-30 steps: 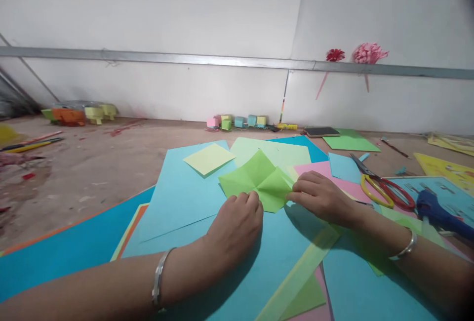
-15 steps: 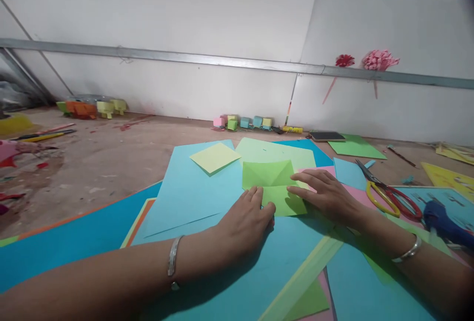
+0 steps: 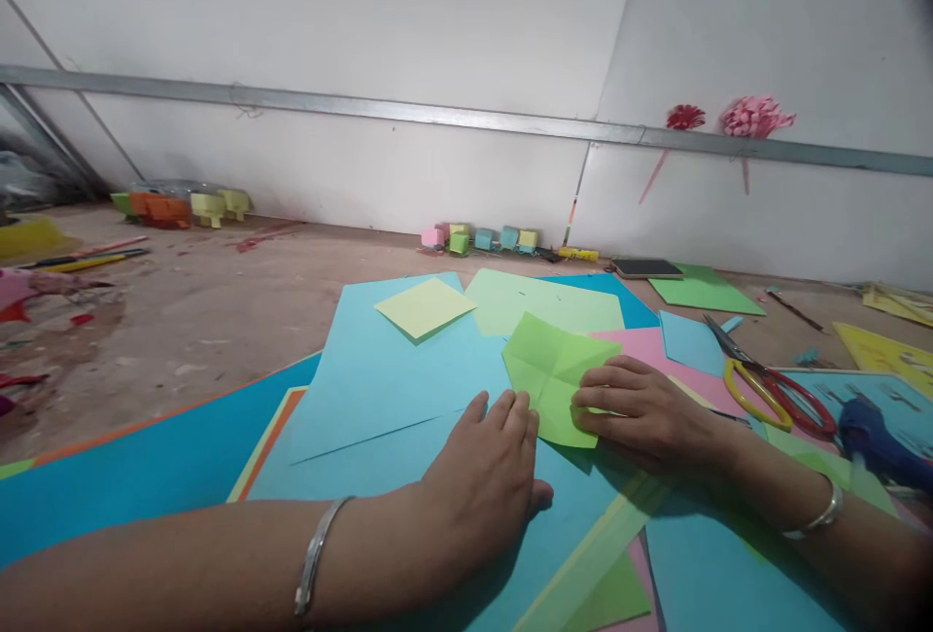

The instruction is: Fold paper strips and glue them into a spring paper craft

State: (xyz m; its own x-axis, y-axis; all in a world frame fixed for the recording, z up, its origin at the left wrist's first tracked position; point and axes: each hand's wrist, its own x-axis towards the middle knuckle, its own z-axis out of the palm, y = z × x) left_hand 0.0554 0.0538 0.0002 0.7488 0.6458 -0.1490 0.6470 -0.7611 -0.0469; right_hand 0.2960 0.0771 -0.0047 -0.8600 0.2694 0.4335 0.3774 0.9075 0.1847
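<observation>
A creased green square of paper (image 3: 550, 374) is tilted up off the light blue sheets (image 3: 397, 379). My right hand (image 3: 648, 413) grips its right edge, with the thumb hidden behind the fingers or the paper. Crossing fold lines show on the paper's face. My left hand (image 3: 485, 476) rests palm down on the blue sheet, fingers stretched out. Its fingertips are by the lower left edge of the green paper; whether they touch it I cannot tell. Behind lies a pale yellow paper square (image 3: 425, 308) on the blue sheet.
Scissors (image 3: 779, 399) with red and yellow handles lie right of my right hand, beside a dark blue tool (image 3: 881, 442). A black phone (image 3: 647, 268) lies farther back. Small paper cubes (image 3: 482, 239) line the white wall (image 3: 306, 19). A pale green strip (image 3: 583, 559) crosses the front.
The green paper was flat with its lower part folded over; now it is opened out, turned and lifted in my right hand. My left hand has come off it, slightly downward.
</observation>
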